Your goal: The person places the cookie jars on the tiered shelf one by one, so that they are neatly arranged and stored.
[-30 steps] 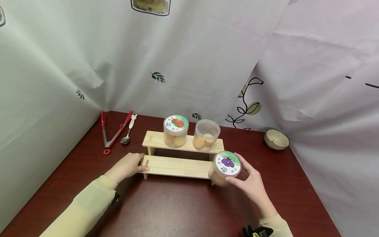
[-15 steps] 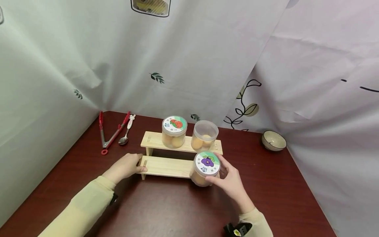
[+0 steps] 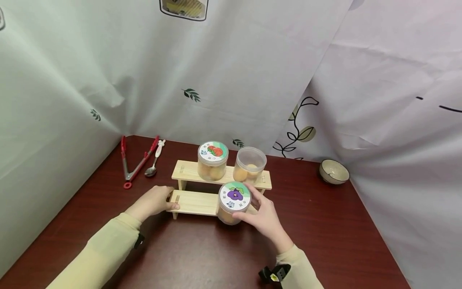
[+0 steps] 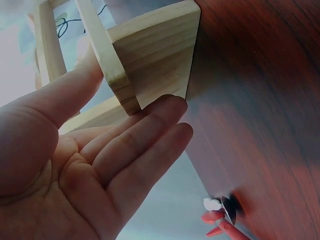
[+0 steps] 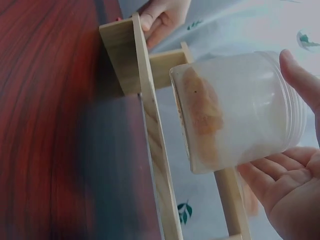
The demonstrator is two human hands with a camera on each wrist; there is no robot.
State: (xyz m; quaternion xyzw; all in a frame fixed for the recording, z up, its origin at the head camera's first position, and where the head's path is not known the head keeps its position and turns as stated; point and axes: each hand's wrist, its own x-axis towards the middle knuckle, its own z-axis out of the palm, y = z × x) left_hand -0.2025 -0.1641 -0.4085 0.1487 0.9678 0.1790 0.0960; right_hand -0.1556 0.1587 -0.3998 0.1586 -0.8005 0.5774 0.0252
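A two-tier wooden shelf [image 3: 196,204] stands on the table. At its left end, my left hand [image 3: 154,202] grips the lower step, the thumb on the top board and the fingers by the end panel [image 4: 155,55]. My right hand [image 3: 262,214] holds a clear jar [image 5: 235,110] between thumb and fingers, over the lower step. The jar's lid [image 3: 235,196] bears a purple fruit picture, and orange-brown pieces lie at its bottom. On the upper step sit a jar with a tomato-picture lid [image 3: 213,151] and a lidless jar [image 3: 249,168], both with yellowish round pieces inside.
Red-tipped tongs [image 3: 136,170] lie spread at the back left, with a spoon [image 3: 153,166] beside them. A small bowl [image 3: 333,171] stands at the back right. Pale cloth [image 3: 252,80] hangs behind the dark red table [image 3: 202,257].
My right hand has carried the purple-fruit jar leftward from the shelf's right end to over the middle of the lower step. My left hand has stayed on the shelf's left end.
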